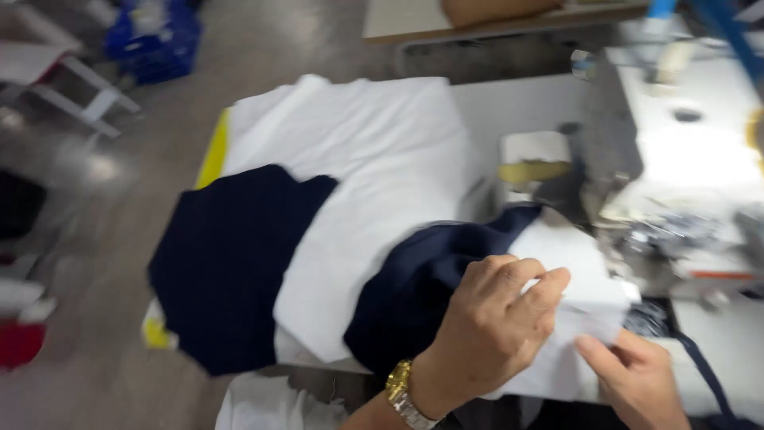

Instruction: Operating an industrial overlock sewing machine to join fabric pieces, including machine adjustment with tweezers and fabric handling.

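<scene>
A: Floor (119, 199) on the far left, grey and blurred, with a blue crate (155, 36) near the top and something red (20, 342) low at the edge.

B: And on the work surface?

A: Navy fabric (227, 263) hangs over the left edge of a white stack of cloth (374, 167), with a yellow layer (213, 155) peeking out beneath. Right of that, a second navy piece (422, 287) bunches under the left hand (489, 326), which wears a gold watch (402, 390).

B: What are the fingers doing?

A: Left fingers (545, 291) are curled and pressed together, pinching the edge of a white piece (585, 275) that lies on the navy piece. The right hand (637, 378) sits just beside it, thumb and forefinger closed on the same white piece from below.

B: Where is that relative to the machine?

A: Just in front of the sewing machine (684, 151), whose body fills the upper right; the needle area is too blurred to read.

B: How to handle it well?

A: My judgement: keep both pinches close together, edges of white and navy matched flat, and smooth out the bunching before the layers go near the foot.
</scene>
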